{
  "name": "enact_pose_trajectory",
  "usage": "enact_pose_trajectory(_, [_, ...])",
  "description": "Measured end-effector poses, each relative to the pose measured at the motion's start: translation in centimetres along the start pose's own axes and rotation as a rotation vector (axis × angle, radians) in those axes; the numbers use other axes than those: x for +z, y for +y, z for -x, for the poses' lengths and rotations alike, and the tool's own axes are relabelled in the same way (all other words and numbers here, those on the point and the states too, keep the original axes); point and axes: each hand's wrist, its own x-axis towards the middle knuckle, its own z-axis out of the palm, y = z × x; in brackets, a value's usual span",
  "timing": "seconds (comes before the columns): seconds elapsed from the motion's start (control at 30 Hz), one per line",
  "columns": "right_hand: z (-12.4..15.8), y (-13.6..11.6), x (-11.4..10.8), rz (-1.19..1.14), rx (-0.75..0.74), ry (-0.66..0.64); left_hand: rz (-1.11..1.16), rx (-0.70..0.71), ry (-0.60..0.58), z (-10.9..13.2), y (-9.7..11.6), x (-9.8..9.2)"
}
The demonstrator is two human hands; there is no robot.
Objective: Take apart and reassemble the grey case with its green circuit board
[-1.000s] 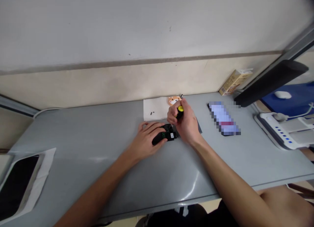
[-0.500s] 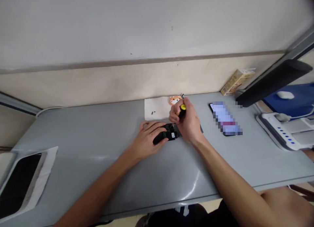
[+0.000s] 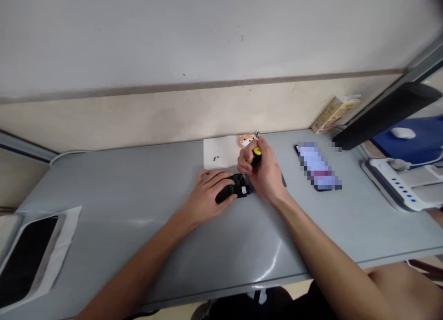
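My left hand (image 3: 211,195) is closed around the left part of a black electronic device (image 3: 243,190) on the table. A bit of green and a small white label show on the device; its exact kind I cannot make out. Above its right end, my right hand (image 3: 261,170) is wrapped round a yellow-and-black screwdriver handle (image 3: 256,157). The screwdriver's tip is hidden behind the hand. Several tiny dark screws (image 3: 215,158) lie on a white paper sheet (image 3: 221,147) behind the device. Under my right wrist, the edge of a flat dark piece (image 3: 284,180) peeks out.
An orange-and-white animal-face item (image 3: 247,140) lies on the paper. To the right are a phone (image 3: 316,168), a carton (image 3: 335,113), a slanted black post (image 3: 384,117) and a white power strip (image 3: 391,184). A black-screened tablet-like device (image 3: 27,260) lies far left on the grey table (image 3: 138,186).
Very little differs. Both hands keep their grip and place; the whole view has shifted very slightly.
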Motion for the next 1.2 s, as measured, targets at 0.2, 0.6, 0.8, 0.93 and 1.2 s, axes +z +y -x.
enact_pose_trajectory(0.2, [0.03, 0.06, 0.04, 0.01, -0.021, 0.015, 0.005, -0.005, 0.0, -0.07, 0.07, 0.0])
enact_pose_trajectory(0.6, [0.16, 0.14, -0.01, 0.038, -0.014, 0.028, -0.002, -0.015, -0.023, 0.02, 0.15, -0.01])
enact_pose_trajectory(0.8, [0.17, 0.3, -0.08, 0.022, 0.005, 0.009, -0.002, -0.024, -0.028, 0.07, 0.1, 0.01])
enact_pose_trajectory(0.93, [0.1, 0.31, -0.05, 0.011, -0.017, 0.03, 0.002, -0.027, -0.027, 0.11, 0.08, 0.06])
enact_pose_trajectory(1.2, [0.12, 0.21, -0.07, -0.002, -0.009, 0.02, 0.007, -0.01, -0.027, 0.08, 0.04, 0.0])
